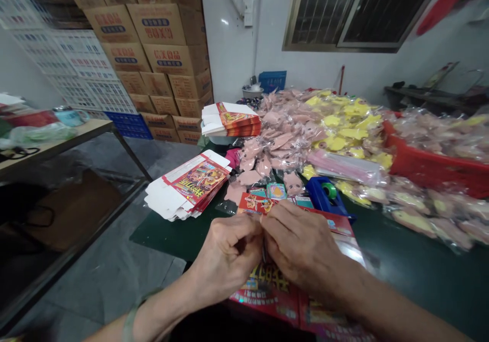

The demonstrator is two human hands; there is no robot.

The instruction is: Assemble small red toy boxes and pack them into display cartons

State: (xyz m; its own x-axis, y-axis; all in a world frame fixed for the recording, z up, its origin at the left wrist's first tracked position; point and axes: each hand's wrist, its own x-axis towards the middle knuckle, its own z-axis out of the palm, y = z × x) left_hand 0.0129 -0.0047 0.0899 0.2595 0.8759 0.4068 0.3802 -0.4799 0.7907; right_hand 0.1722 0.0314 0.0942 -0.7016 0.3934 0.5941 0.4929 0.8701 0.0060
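Note:
My left hand (232, 247) and my right hand (300, 242) meet at the fingertips over the near edge of the table. Both are closed in a pinch, and the fingers hide most of what lies between them; only a thin pale edge shows. Below and behind the hands lie glossy red printed cardboard pieces (263, 301) with yellow lettering. Just past my fingertips are a red printed card (252, 203) and small teal-edged packs (276, 191). A blue tape dispenser (315, 194) with a green roll stands beyond my right hand.
Flat printed cartons (191, 184) are stacked at the left, with another stack (229, 119) behind. Bagged pink (282, 123) and yellow pieces (351, 117) heap at the back. A red crate (431, 166) stands right. Brown cartons (168, 31) line the wall; a side table (87, 130) is left.

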